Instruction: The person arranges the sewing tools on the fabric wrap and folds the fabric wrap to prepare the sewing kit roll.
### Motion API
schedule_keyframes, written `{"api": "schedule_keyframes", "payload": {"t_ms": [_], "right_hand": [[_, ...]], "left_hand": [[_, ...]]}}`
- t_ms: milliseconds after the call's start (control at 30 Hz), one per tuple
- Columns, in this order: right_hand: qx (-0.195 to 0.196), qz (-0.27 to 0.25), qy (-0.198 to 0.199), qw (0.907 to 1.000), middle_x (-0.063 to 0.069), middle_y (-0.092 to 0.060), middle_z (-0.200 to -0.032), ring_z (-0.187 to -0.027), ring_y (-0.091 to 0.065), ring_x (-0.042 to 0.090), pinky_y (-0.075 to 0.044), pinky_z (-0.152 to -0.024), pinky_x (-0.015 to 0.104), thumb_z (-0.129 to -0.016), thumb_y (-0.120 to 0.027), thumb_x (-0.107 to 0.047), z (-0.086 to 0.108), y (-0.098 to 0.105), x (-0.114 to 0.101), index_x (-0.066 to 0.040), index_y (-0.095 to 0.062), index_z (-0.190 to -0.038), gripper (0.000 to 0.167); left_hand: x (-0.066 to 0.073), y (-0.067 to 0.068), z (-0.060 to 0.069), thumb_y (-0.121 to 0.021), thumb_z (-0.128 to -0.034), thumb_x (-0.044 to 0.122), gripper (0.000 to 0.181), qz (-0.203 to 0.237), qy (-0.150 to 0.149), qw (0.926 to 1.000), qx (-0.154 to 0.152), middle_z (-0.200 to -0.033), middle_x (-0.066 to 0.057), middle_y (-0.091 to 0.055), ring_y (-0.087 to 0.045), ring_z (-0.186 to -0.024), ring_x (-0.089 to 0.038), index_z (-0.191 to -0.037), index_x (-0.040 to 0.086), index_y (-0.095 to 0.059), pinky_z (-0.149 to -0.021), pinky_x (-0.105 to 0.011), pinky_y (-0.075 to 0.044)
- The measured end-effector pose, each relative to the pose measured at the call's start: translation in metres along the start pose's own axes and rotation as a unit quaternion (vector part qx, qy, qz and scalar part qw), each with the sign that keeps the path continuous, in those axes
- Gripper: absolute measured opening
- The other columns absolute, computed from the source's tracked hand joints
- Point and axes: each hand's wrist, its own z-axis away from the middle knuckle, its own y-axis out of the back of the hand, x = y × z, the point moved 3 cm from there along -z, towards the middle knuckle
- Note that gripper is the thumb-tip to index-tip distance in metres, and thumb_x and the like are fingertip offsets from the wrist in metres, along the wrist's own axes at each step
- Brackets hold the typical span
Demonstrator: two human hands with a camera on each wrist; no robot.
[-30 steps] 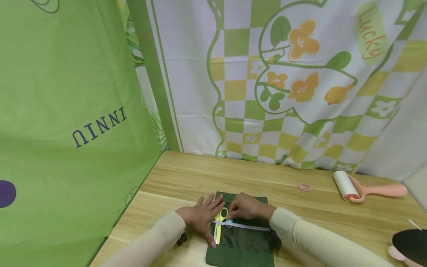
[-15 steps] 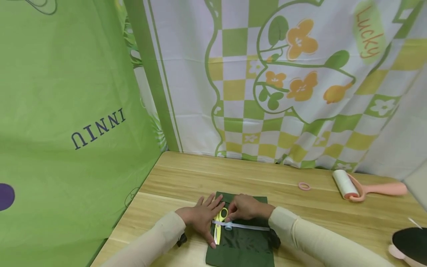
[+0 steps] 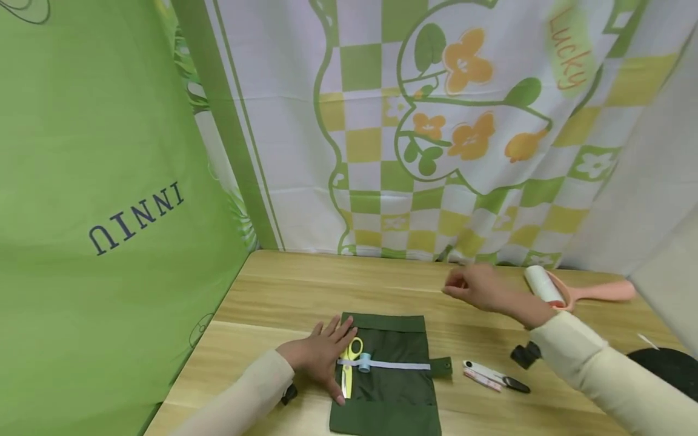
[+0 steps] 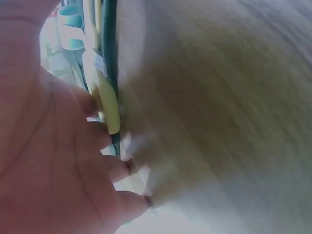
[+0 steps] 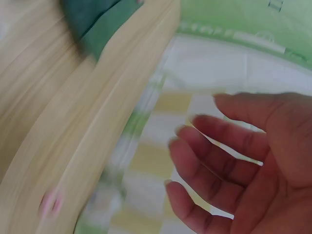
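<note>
A dark green fabric pouch lies unfolded on the table, with a white elastic strap across it. Yellow scissors and a light blue thread spool sit side by side under the strap. My left hand rests on the pouch's left edge, fingers spread, beside the scissors. Raised over the back right of the table, my right hand holds nothing. Its fingers bend loosely in the right wrist view. A pink ring lies on the table there; the head view does not show it.
Right of the pouch lie white-handled snips with a dark end and a small pink-and-white strip. A lint roller with a pink handle lies at the back right. A round black object stands at the right edge.
My right hand has left the spool and moved up and right, uncovering the pouch's side tab, the snips and the strip. My left hand stays on the pouch. The head view has turned slightly right.
</note>
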Motion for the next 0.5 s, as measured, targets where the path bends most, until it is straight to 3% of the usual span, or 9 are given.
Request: {"api": "schedule_keyframes", "payload": {"t_ms": [100, 267, 400, 500], "right_hand": [[-0.055, 0.023, -0.005, 0.9982, -0.009, -0.072, -0.08, -0.061, -0.053, -0.004, -0.046, -0.057, 0.023, -0.095, -0.069, -0.024, 0.032, 0.01, 0.018, -0.018, -0.075, -0.092, 0.01], [-0.116, 0.015, 0.032, 0.9926, -0.011, -0.068, -0.078, -0.067, -0.055, -0.005, -0.046, -0.057, 0.021, -0.088, -0.074, -0.017, 0.075, -0.018, 0.045, -0.014, -0.073, -0.091, 0.004], [-0.191, -0.04, 0.029, 0.9803, -0.006, -0.065, -0.082, -0.072, -0.055, -0.001, -0.046, -0.061, 0.023, -0.084, -0.08, -0.019, 0.091, -0.045, 0.055, -0.006, -0.068, -0.099, 0.023], [-0.206, -0.062, 0.02, 0.9764, -0.007, -0.06, -0.08, -0.071, -0.05, -0.002, -0.043, -0.061, 0.022, -0.079, -0.084, -0.022, 0.096, -0.057, 0.058, -0.007, -0.066, -0.098, 0.031]], "left_hand": [[-0.006, -0.003, 0.006, -0.074, -0.0651, 0.078, 0.139, -0.001, -0.002, 1.0, 0.008, -0.17, -0.007, 0.012, 0.007, -0.157, -0.037, -0.162, 0.024, 0.009, -0.121, -0.066, -0.014], [-0.007, -0.002, 0.011, -0.072, -0.065, 0.08, 0.135, -0.012, -0.007, 0.9999, 0.01, -0.17, -0.01, 0.008, 0.005, -0.157, -0.04, -0.162, 0.03, 0.008, -0.12, -0.067, -0.017], [-0.004, 0.001, 0.011, -0.073, -0.0661, 0.078, 0.131, -0.018, -0.01, 0.9998, 0.002, -0.17, -0.013, 0.007, 0.005, -0.156, -0.042, -0.161, 0.035, 0.005, -0.119, -0.069, -0.017], [0.0, 0.002, 0.01, -0.073, -0.0677, 0.077, 0.128, -0.014, -0.017, 0.9998, -0.004, -0.17, -0.014, 0.007, 0.005, -0.156, -0.043, -0.162, 0.034, 0.003, -0.119, -0.069, -0.017]]}}
